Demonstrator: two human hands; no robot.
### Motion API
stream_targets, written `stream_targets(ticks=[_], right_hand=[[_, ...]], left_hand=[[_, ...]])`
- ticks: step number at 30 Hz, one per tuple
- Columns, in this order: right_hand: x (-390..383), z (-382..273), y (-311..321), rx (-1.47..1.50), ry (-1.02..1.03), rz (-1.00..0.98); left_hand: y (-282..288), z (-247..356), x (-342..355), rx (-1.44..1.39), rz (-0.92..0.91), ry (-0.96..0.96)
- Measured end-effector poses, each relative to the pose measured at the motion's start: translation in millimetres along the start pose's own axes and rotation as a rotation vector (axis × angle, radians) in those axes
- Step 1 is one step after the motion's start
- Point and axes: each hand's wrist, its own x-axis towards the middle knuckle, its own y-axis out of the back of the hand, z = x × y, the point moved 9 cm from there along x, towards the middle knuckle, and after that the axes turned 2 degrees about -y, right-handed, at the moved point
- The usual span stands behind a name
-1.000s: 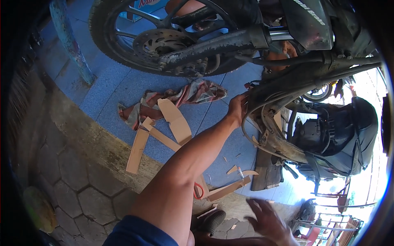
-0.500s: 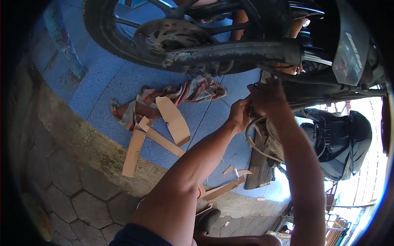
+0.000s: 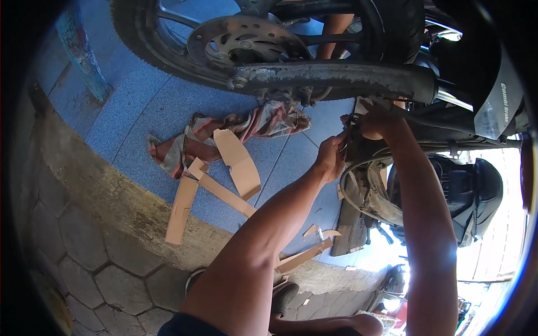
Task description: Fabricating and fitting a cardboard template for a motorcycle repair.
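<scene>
My left hand (image 3: pixel 332 157) is closed on something small and dark at the lower body of a motorcycle, beside a looped cable (image 3: pixel 348 182); what it grips is unclear. Just above and right of it, my right hand (image 3: pixel 376 124) has its fingers bent around a small dark fitting (image 3: pixel 352 119). Over both hands are the front fork (image 3: pixel 336 79) and the wheel with its brake disc (image 3: pixel 216 42). A scuffed underbody (image 3: pixel 375 193) hangs to the right of my hands, and a black seat unit (image 3: pixel 473 204) is beyond it.
Another person's arm (image 3: pixel 333 31) shows behind the wheel. A crumpled striped cloth (image 3: pixel 185 145) and cardboard pieces (image 3: pixel 235 162) lie on blue tiles (image 3: pixel 134 131). A wooden plank (image 3: pixel 348 235) is under the underbody. A blue-painted post (image 3: pixel 84 61) stands upper left; hexagonal pavers (image 3: pixel 117 288) are lower left.
My right hand has risen from the lower right to join my left at the fitting. The motorcycle's front parts appear shifted rightward in view, and more of the other person's arm shows behind the wheel.
</scene>
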Motion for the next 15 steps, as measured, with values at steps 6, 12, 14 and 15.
stream_targets(ticks=[6, 12, 14, 15], right_hand=[[-2, 30, 12, 0.014, -0.126, 0.233], [-22, 24, 27, 0.06, -0.044, -0.267], [-26, 24, 35, 0.086, -0.072, -0.238], [-29, 20, 31, -0.007, -0.018, -0.338]], left_hand=[[2, -9, 8, -0.046, 0.008, -0.01], [6, -4, 6, -0.022, -0.003, -0.004], [4, -7, 7, -0.01, 0.002, 0.005], [1, -6, 8, 0.003, -0.022, -0.012]])
